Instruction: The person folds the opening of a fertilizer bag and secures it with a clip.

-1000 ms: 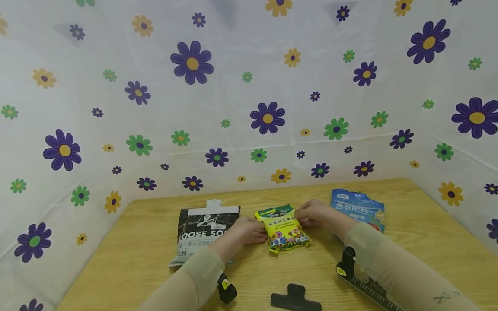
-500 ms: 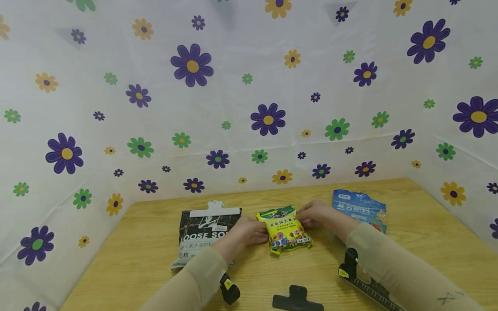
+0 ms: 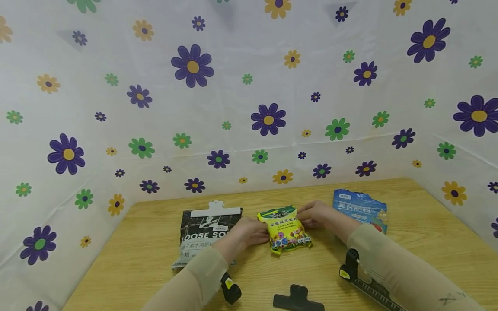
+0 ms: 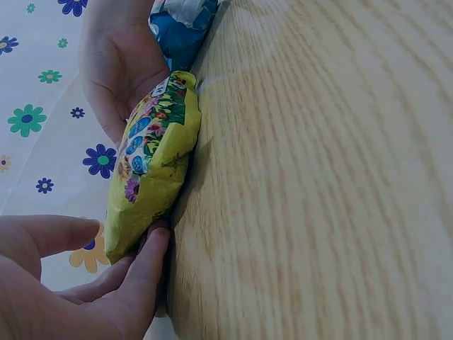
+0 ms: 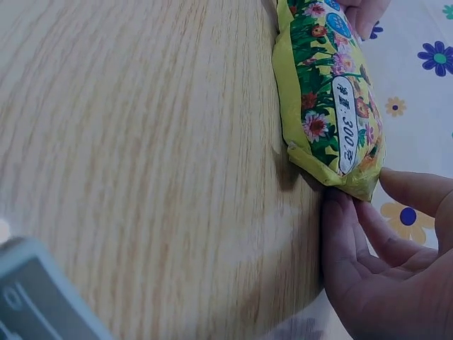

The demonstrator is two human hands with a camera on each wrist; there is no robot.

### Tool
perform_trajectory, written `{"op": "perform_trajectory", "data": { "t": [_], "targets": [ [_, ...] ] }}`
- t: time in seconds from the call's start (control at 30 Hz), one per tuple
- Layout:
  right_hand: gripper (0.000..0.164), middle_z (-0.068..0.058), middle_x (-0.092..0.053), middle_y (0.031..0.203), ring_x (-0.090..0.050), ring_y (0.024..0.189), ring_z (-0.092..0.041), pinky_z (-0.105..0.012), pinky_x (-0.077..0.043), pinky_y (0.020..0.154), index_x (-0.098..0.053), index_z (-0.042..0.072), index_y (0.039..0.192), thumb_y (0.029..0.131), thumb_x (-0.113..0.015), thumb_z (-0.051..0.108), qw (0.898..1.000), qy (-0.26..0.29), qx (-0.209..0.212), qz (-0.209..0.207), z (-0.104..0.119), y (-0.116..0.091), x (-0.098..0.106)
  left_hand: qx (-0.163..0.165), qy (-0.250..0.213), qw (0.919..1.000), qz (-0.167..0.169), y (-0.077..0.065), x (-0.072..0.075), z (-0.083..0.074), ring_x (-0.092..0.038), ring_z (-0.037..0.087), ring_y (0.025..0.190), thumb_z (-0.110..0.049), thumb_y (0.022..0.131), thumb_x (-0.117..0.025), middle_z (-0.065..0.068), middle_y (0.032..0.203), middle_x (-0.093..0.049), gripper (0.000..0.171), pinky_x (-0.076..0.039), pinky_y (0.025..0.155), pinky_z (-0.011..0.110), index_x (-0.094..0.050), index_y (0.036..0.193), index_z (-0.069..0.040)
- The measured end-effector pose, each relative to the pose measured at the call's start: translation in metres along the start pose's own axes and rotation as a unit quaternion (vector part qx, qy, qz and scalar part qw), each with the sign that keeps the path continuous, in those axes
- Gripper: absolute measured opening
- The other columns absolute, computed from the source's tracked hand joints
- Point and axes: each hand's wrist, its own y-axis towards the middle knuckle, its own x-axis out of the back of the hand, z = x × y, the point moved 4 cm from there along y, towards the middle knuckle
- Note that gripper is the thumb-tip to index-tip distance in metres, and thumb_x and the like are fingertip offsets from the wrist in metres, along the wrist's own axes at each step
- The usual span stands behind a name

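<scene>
A small yellow fertilizer bag with printed flowers lies flat on the wooden table between both hands. My left hand touches its left edge. In the left wrist view, the fingers reach against the bag's lower edge, and the thumb stands apart from it. My right hand pinches the opposite edge. The right wrist view has the thumb at the bag's upper side and the fingers low against its end, close to the tabletop.
A black and grey fertilizer bag with a white clip across its top lies left. A blue bag lies right, partly behind the right forearm. In front is a black clip. A flowered sheet hangs around the table.
Both hands stay at the edges of the yellow fertilizer bag, which lies as before. The whole head view has shifted only slightly.
</scene>
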Motion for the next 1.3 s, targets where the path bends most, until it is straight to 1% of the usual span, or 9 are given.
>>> {"op": "perform_trajectory", "data": {
  "t": [0.07, 0.2, 0.33, 0.5, 0.6, 0.8, 1.07, 1.17, 1.3],
  "targets": [
    [0.048, -0.016, -0.071, 0.121, -0.070, 0.091, -0.012, -0.035, -0.064, 0.095, -0.054, -0.014, 0.145, 0.103, -0.066, 0.008, 1.000, 0.000, 0.002, -0.002, -0.0003, 0.0000, -0.0005, -0.006, 0.005, 1.0000, 0.004, 0.0000, 0.0001, 0.0002, -0.078, 0.028, 0.099, 0.003, 0.100, -0.066, 0.034, 0.124, -0.071, 0.038, -0.066, 0.096, 0.040, -0.058, 0.134, 0.019],
    [0.047, -0.023, -0.069, 0.128, -0.070, 0.091, -0.012, -0.033, -0.065, 0.093, -0.056, -0.015, 0.142, 0.102, -0.067, 0.007, 1.000, 0.003, 0.004, -0.013, -0.0015, 0.0007, -0.0026, -0.020, 0.013, 0.9996, 0.015, 0.0008, -0.0001, 0.0010, -0.078, 0.030, 0.103, 0.004, 0.100, -0.065, 0.035, 0.125, -0.070, 0.037, -0.065, 0.099, 0.041, -0.058, 0.132, 0.021],
    [0.047, -0.028, -0.065, 0.137, -0.071, 0.094, -0.012, -0.032, -0.065, 0.092, -0.056, -0.015, 0.142, 0.102, -0.067, 0.007, 1.000, 0.000, 0.007, -0.016, -0.0030, 0.0011, -0.0037, -0.028, 0.016, 0.9994, 0.013, 0.0023, -0.0006, 0.0029, -0.079, 0.032, 0.103, 0.005, 0.099, -0.067, 0.036, 0.125, -0.070, 0.036, -0.065, 0.098, 0.042, -0.059, 0.130, 0.021],
    [0.048, -0.030, -0.058, 0.147, -0.072, 0.101, -0.015, -0.035, -0.064, 0.096, -0.055, -0.015, 0.143, 0.103, -0.066, 0.008, 1.000, -0.005, 0.010, -0.012, -0.0027, -0.0006, -0.0025, -0.032, 0.023, 0.9992, 0.010, 0.0039, -0.0015, 0.0041, -0.076, 0.037, 0.113, 0.005, 0.099, -0.068, 0.036, 0.130, -0.068, 0.046, -0.064, 0.099, 0.043, -0.053, 0.138, 0.023],
    [0.048, -0.030, -0.058, 0.147, -0.071, 0.098, -0.014, -0.035, -0.064, 0.096, -0.054, -0.016, 0.144, 0.103, -0.065, 0.007, 1.000, -0.003, 0.013, -0.010, -0.0020, -0.0015, -0.0022, -0.036, 0.027, 0.9989, 0.011, 0.0048, -0.0018, 0.0045, -0.076, 0.037, 0.115, 0.005, 0.099, -0.068, 0.036, 0.133, -0.066, 0.049, -0.064, 0.099, 0.043, -0.051, 0.140, 0.023],
    [0.047, -0.027, -0.064, 0.138, -0.069, 0.091, -0.010, -0.032, -0.065, 0.092, -0.055, -0.016, 0.142, 0.103, -0.066, 0.006, 1.000, 0.008, 0.008, -0.017, -0.0011, -0.0027, -0.0017, -0.041, 0.025, 0.9988, 0.003, 0.0067, -0.0017, 0.0042, -0.079, 0.031, 0.105, 0.005, 0.097, -0.070, 0.035, 0.131, -0.067, 0.048, -0.065, 0.097, 0.041, -0.053, 0.138, 0.023],
    [0.044, -0.017, -0.072, 0.116, -0.068, 0.083, -0.008, -0.026, -0.065, 0.083, -0.058, -0.015, 0.139, 0.101, -0.068, 0.005, 0.999, 0.014, 0.000, -0.033, -0.0002, -0.0015, -0.0022, -0.049, 0.041, 0.9979, 0.000, 0.0042, 0.0000, 0.0018, -0.081, 0.028, 0.096, 0.002, 0.098, -0.071, 0.034, 0.122, -0.073, 0.040, -0.066, 0.093, 0.041, -0.060, 0.132, 0.020],
    [0.045, -0.019, -0.071, 0.118, -0.068, 0.084, -0.009, -0.027, -0.065, 0.084, -0.058, -0.016, 0.139, 0.101, -0.068, 0.005, 0.999, 0.009, -0.001, -0.036, 0.0007, -0.0017, -0.0023, -0.049, 0.043, 0.9979, 0.001, 0.0036, 0.0012, 0.0014, -0.080, 0.025, 0.094, 0.001, 0.098, -0.071, 0.032, 0.122, -0.073, 0.038, -0.067, 0.093, 0.040, -0.062, 0.130, 0.018],
    [0.045, -0.025, -0.068, 0.128, -0.070, 0.091, -0.012, -0.032, -0.065, 0.091, -0.058, -0.016, 0.140, 0.101, -0.068, 0.005, 0.999, 0.000, 0.002, -0.037, 0.0025, -0.0031, -0.0017, -0.053, 0.048, 0.9974, 0.005, 0.0031, 0.0022, 0.0011, -0.079, 0.024, 0.094, -0.001, 0.098, -0.072, 0.031, 0.124, -0.072, 0.038, -0.066, 0.093, 0.040, -0.063, 0.131, 0.017]
  ]
}}
